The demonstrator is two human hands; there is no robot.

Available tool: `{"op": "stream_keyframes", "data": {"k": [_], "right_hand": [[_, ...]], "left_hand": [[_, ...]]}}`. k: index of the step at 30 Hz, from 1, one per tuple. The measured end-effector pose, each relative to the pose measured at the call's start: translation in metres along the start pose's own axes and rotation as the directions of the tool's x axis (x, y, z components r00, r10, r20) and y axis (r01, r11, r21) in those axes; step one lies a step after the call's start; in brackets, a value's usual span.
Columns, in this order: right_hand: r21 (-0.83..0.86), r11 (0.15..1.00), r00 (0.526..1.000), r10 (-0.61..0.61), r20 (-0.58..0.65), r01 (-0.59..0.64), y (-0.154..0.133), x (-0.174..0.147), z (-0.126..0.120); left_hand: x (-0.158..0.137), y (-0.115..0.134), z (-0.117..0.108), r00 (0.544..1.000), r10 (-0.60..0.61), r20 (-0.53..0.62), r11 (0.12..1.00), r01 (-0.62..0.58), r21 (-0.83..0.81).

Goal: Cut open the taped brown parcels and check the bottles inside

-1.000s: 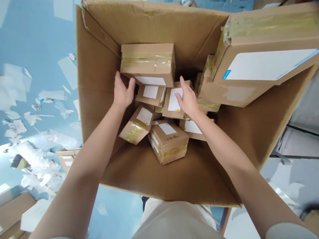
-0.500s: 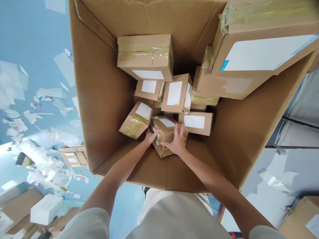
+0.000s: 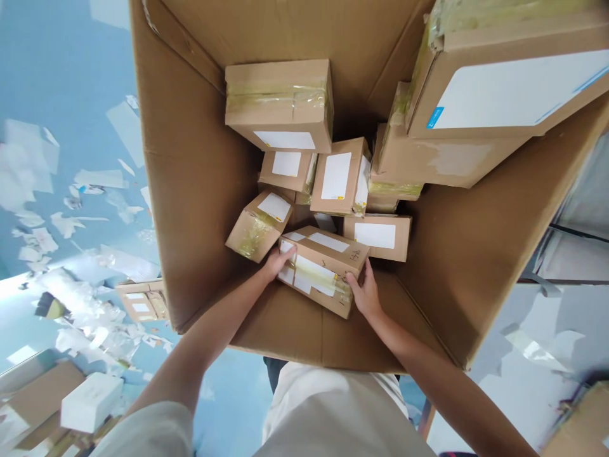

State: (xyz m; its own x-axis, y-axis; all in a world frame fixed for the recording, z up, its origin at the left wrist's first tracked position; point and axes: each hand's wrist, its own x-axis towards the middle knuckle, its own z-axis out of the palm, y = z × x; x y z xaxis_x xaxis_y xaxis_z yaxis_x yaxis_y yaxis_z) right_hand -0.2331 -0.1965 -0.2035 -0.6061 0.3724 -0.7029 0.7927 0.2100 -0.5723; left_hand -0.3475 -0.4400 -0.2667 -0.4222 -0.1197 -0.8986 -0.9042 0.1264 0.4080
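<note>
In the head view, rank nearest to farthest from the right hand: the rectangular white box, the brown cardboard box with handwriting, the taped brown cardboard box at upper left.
Nearest to the right hand first:
1. Brown cardboard box with handwriting: gripped, extending left.
2. Taped brown cardboard box: ahead, upper left.
3. Rectangular white box: farthest, lower left.

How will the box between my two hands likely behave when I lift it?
The box looks stiff: its faces are flat and its edges straight, so it probably won't sag or roll. With your left hand and right hand near opposite ends, tipping seems unlikely. Its glossy tape might feel slick.
</note>
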Motion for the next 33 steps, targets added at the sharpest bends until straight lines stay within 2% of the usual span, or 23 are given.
{"op": "stream_keyframes", "data": {"k": [3,5,8,10,12,15,17,20,21,23,24,25,27,29,30,31,32,33], "right_hand": [[0.142,0.987,0.997,0.073,0.009,-0.073,-0.018,-0.021,-0.022],[0.2,0.98,1.0,0.02,0.008,-0.021,-0.044,-0.034,-0.047],[0.268,0.95,0.978,-0.188,0.091,0.158,-0.096,-0.046,-0.086],[0.263,0.925,0.95,-0.302,0.078,0.273,-0.134,-0.039,-0.098],[0.237,0.894,0.92,-0.393,0.004,0.381,-0.168,-0.018,-0.091],[0.219,0.849,0.871,-0.49,-0.015,0.481,-0.206,0.033,-0.06],[0.22,0.792,0.808,-0.589,0.027,0.57,-0.22,0.07,-0.036],[0.2,0.727,0.729,-0.68,0.08,0.657,-0.222,0.115,-0.01],[0.183,0.72,0.719,-0.69,0.085,0.67,-0.219,0.127,-0.003],[0.145,0.723,0.722,-0.688,0.071,0.675,-0.212,0.146,0.01],[0.129,0.727,0.727,-0.684,0.057,0.674,-0.208,0.154,0.014],[0.118,0.727,0.728,-0.684,0.04,0.676,-0.205,0.159,0.017],[0.113,0.713,0.718,-0.696,-0.008,0.692,-0.195,0.164,0.019],[0.128,0.705,0.716,-0.694,-0.075,0.697,-0.178,0.158,0.015],[0.145,0.72,0.734,-0.669,-0.115,0.679,-0.166,0.15,0.014],[0.169,0.751,0.769,-0.621,-0.149,0.639,-0.152,0.14,0.015],[0.197,0.797,0.82,-0.546,-0.172,0.571,-0.138,0.127,0.019],[0.225,0.853,0.88,-0.439,-0.179,0.471,-0.125,0.115,0.026]], "left_hand": [[-0.05,0.022,-0.011,0.987,0.081,0.14,0.987,-0.099,0.128],[-0.083,0.047,-0.022,0.973,0.167,0.162,0.964,-0.196,0.182],[-0.117,0.095,-0.039,0.939,0.34,0.053,0.898,-0.34,0.28],[-0.123,0.129,-0.048,0.881,0.467,-0.071,0.831,-0.41,0.377],[-0.116,0.162,-0.056,0.833,0.534,-0.146,0.792,-0.433,0.431],[-0.09,0.206,-0.065,0.761,0.613,-0.214,0.743,-0.462,0.484],[-0.071,0.229,-0.07,0.677,0.692,-0.251,0.683,-0.499,0.533],[-0.036,0.248,-0.074,0.578,0.788,-0.21,0.566,-0.546,0.618],[-0.024,0.251,-0.073,0.574,0.796,-0.191,0.544,-0.541,0.642],[-0.002,0.252,-0.069,0.585,0.783,-0.209,0.528,-0.449,0.721],[0.005,0.251,-0.067,0.618,0.763,-0.192,0.516,-0.402,0.756],[0.008,0.248,-0.065,0.618,0.761,-0.197,0.519,-0.398,0.757],[0.0,0.234,-0.062,0.533,0.825,-0.188,0.474,-0.471,0.744],[-0.026,0.207,-0.06,0.386,0.905,-0.176,0.386,-0.575,0.722],[-0.042,0.187,-0.059,0.361,0.918,-0.162,0.363,-0.607,0.707],[-0.057,0.165,-0.058,0.374,0.908,-0.187,0.397,-0.63,0.668],[-0.069,0.14,-0.056,0.456,0.859,-0.235,0.496,-0.621,0.607],[-0.077,0.116,-0.053,0.572,0.753,-0.324,0.647,-0.558,0.52]]}}
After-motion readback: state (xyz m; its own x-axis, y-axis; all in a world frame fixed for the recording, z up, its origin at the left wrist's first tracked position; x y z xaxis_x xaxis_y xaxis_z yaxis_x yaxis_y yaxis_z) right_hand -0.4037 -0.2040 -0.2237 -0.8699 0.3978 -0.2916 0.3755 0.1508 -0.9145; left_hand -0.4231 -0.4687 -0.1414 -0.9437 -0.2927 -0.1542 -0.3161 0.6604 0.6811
